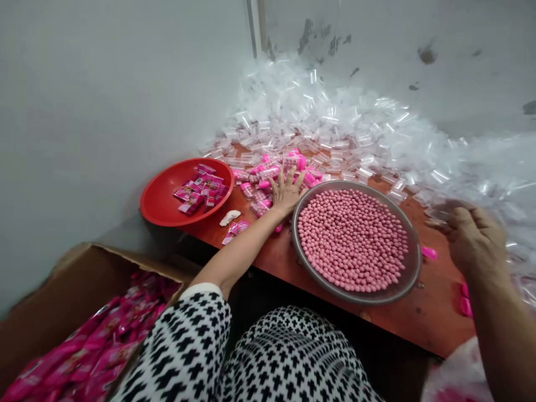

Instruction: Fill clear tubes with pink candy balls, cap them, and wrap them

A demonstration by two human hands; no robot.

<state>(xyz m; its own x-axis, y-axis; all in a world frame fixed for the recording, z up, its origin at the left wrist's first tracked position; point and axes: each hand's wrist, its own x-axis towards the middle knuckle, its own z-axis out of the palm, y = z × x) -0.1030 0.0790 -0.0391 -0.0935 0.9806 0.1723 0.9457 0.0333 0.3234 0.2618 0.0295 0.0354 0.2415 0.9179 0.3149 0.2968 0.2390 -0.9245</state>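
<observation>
My left hand [287,192] lies with spread fingers on a heap of clear tubes with bright pink caps [270,173]. It grips none of them. To the right, my right hand [477,237] is closed, somewhat blurred, with a clear plastic tube [446,211] at its fingertips. Between both hands sits a metal bowl [412,279] holding many round pink balls [354,240]. Loose pink caps [429,253] lie on the red-brown tabletop [438,304] between the bowl and my right forearm.
Clear empty tubes [335,128] are piled along the wall. A red bowl [157,195] with small pink packets [203,190] stands at left, near a crumpled white scrap [230,218]. Below it, a cardboard box [54,290] holds pink packages [100,346]. A whitish bag [458,374] is at lower right.
</observation>
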